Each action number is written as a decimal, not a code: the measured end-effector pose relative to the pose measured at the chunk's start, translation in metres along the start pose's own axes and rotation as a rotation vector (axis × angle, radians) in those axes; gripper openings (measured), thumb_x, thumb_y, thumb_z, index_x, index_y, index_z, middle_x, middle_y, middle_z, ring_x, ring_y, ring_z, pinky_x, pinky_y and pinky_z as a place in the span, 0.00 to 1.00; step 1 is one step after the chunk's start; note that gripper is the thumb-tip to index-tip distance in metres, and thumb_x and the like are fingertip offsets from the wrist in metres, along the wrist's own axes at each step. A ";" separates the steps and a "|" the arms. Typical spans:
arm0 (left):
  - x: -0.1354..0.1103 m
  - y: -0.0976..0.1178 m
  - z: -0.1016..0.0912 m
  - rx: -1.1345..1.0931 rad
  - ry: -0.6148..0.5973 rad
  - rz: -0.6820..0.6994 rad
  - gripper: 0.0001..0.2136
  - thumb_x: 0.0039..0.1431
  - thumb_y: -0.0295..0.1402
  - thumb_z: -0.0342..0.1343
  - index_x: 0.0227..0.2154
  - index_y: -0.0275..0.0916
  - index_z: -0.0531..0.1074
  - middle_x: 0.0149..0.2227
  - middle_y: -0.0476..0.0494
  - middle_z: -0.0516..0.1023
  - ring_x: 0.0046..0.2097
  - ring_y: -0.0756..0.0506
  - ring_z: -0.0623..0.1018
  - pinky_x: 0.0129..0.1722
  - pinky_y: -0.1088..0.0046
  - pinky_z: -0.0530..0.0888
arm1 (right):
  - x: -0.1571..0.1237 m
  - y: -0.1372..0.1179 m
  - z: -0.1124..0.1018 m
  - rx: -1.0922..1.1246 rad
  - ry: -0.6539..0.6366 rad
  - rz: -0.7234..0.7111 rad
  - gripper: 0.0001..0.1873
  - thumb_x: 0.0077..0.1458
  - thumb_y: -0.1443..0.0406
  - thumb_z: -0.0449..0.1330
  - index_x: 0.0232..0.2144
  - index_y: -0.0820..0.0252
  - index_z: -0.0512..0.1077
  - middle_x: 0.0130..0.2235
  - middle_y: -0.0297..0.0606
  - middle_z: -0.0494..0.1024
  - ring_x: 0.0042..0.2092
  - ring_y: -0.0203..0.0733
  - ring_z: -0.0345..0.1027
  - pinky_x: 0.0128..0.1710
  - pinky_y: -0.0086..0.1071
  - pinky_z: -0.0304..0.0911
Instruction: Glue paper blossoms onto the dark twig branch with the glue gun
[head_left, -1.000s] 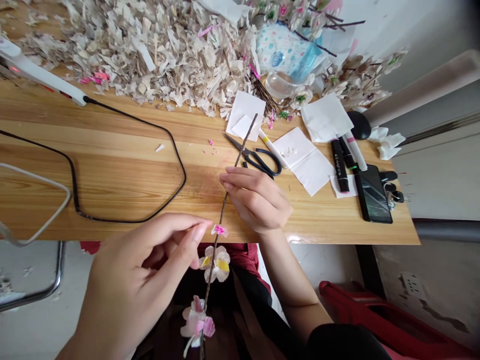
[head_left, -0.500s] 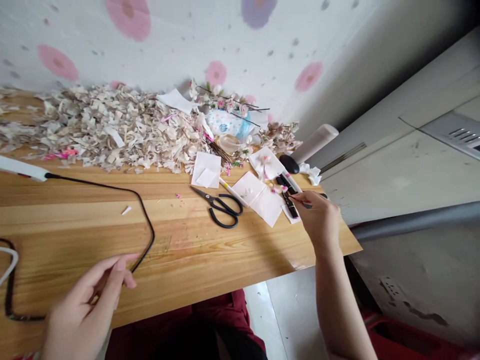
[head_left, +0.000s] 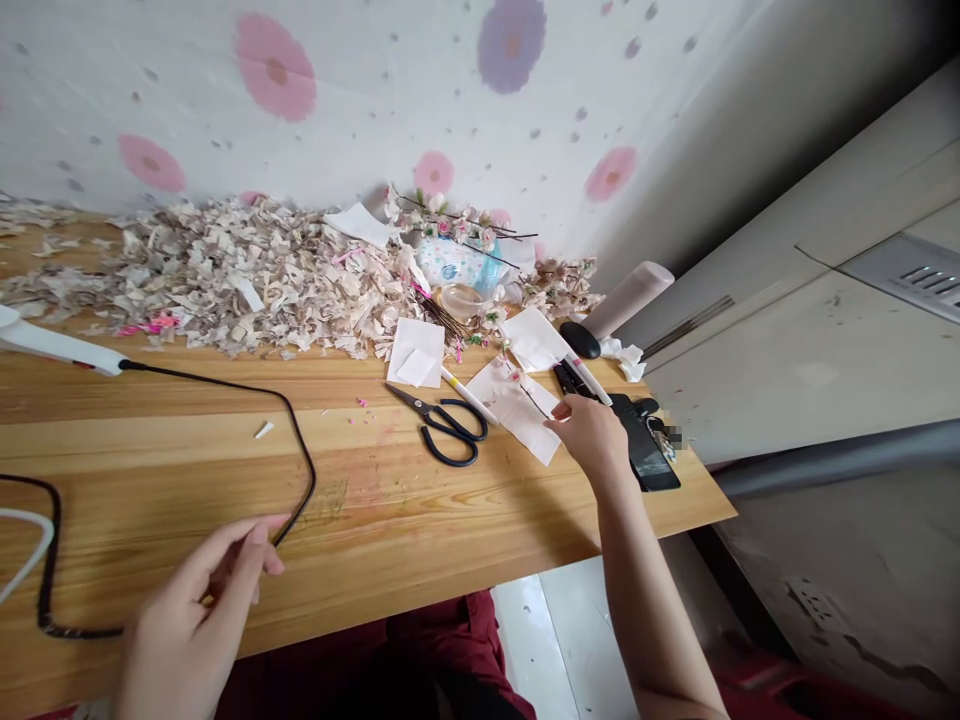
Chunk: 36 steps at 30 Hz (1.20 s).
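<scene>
Soft light covers the table (head_left: 420,530), with a diffuse shadow; the upper right corner is dim, a small patch pixelated.

Between my left hand (head_left: 199,605) and right hand (head_left: 594,432), I can cross the near table (head_left: 450,530); scissors (head_left: 427,409) block farther back, the cord (head_left: 301,440) (partly behind my left hand) leftward.

Prob. a home, w/ a corner used for crafts; small workshop can't be ruled out. Homey bits: flower-print wall (head_left: 360,110), dotted pack (head_left: 448,262), phone (head_left: 651,450), tile floor (head_left: 559,640), wall socket (head_left: 816,603). Craft bits: wood table (head_left: 390,530) up vs. wall, w/ heap of pale scraps (head_left: 225,270), scissors (head_left: 424,407), markers (head_left: 573,379), paper (head_left: 538,437), corded white tool (head_left: 60,342), flower sprigs (head_left: 450,222) at back, plus flower twig (head_left: 527,391) by the paper.
</scene>
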<state>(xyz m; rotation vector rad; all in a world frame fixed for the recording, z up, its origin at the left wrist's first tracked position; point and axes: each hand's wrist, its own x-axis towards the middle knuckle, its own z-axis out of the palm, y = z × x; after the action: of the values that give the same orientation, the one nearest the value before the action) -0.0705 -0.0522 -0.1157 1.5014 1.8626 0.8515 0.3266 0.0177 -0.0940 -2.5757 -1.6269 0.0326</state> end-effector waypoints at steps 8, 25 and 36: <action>-0.001 -0.006 0.001 -0.040 -0.123 -0.102 0.24 0.53 0.57 0.50 0.40 0.42 0.76 0.27 0.48 0.75 0.26 0.47 0.72 0.25 0.75 0.72 | 0.003 -0.040 0.010 0.053 0.023 -0.440 0.06 0.58 0.70 0.59 0.37 0.58 0.76 0.42 0.42 0.77 0.49 0.48 0.67 0.43 0.35 0.63; -0.005 -0.001 0.003 -0.081 -0.112 -0.074 0.20 0.55 0.54 0.52 0.39 0.44 0.76 0.26 0.50 0.76 0.25 0.48 0.71 0.25 0.76 0.71 | 0.002 -0.054 0.022 0.370 0.034 -0.456 0.06 0.58 0.69 0.56 0.31 0.62 0.73 0.38 0.47 0.76 0.44 0.51 0.67 0.43 0.41 0.64; 0.000 0.074 0.035 -0.269 -0.242 0.204 0.08 0.60 0.38 0.55 0.36 0.43 0.76 0.36 0.48 0.80 0.37 0.48 0.77 0.35 0.75 0.70 | -0.072 -0.113 -0.001 1.151 -0.801 -0.501 0.17 0.51 0.51 0.63 0.28 0.59 0.71 0.27 0.32 0.71 0.28 0.35 0.62 0.29 0.30 0.58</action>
<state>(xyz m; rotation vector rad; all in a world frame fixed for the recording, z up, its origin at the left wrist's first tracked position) 0.0012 -0.0363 -0.0796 1.5619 1.3801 0.9260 0.1937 0.0009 -0.0852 -1.2586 -1.5952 1.5624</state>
